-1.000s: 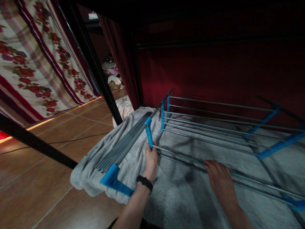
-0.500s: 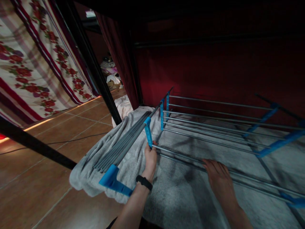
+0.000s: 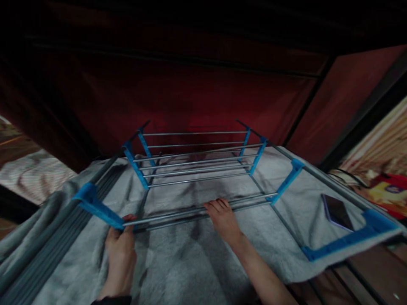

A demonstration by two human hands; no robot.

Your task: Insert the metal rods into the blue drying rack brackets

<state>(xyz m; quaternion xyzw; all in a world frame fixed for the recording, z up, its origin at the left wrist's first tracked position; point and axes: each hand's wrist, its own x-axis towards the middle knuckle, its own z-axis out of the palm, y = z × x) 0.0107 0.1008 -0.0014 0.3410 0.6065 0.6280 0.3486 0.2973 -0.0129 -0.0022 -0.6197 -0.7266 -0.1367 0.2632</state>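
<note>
A folding drying rack (image 3: 197,169) with grey metal rods and blue plastic joints lies flat on a grey blanket (image 3: 178,267). My left hand (image 3: 120,250) is closed around the near rods at their left end, next to a blue joint (image 3: 95,205). My right hand (image 3: 224,218) rests on the same near rods in the middle, fingers curled over them. The rack's folded left wing (image 3: 38,262) lies along the blanket's left edge.
A dark phone (image 3: 337,212) lies on the blanket at the right, inside the rack's right wing (image 3: 343,241). Dark red fabric walls (image 3: 197,93) close off the back. A black post (image 3: 362,114) stands at the right, with colourful items beyond it.
The view has swung to the right, so the rack is now centred and the tiled floor is out of sight. Both hands stay on the near rods.
</note>
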